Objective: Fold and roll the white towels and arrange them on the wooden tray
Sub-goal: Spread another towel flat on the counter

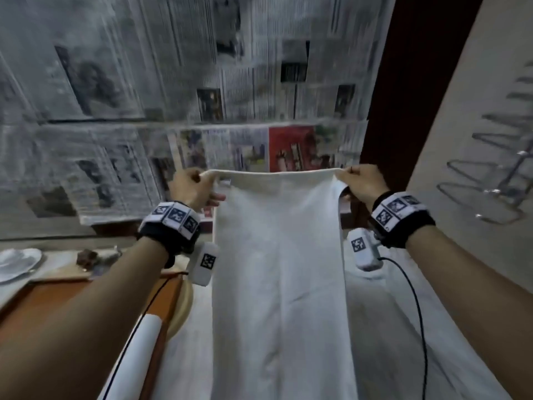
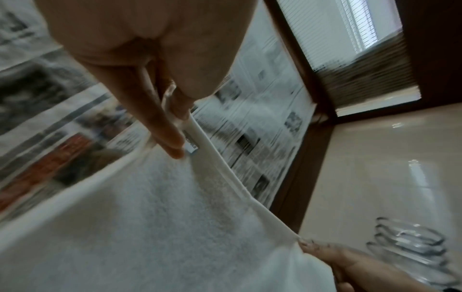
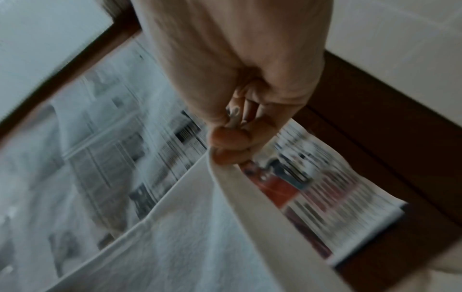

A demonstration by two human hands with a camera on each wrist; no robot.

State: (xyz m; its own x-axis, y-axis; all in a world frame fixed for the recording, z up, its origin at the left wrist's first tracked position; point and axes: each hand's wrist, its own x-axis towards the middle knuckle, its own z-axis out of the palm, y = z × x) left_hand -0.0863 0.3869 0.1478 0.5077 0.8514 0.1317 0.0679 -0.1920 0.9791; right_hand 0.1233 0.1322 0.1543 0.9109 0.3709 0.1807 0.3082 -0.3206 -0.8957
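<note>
Both hands, left hand [image 1: 194,187] and right hand [image 1: 360,183], are pinching the white towel [image 1: 279,255] taut between them; keeping corners level should fold it squarely.

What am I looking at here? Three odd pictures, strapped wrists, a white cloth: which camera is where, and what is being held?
No machine here: a person works bare-handed, with a marker band and small camera on each wrist. The large picture comes from a head-worn camera looking down at the arms. There the left hand and right hand each pinch a top corner of one white towel, stretched between them and hanging down. The other two pictures look along each wrist at the fingers: each grip closes on the towel's hem. Newspapers cover the wall behind. At lower left lie a plate and a white roll, on what looks like a wooden surface.
</note>
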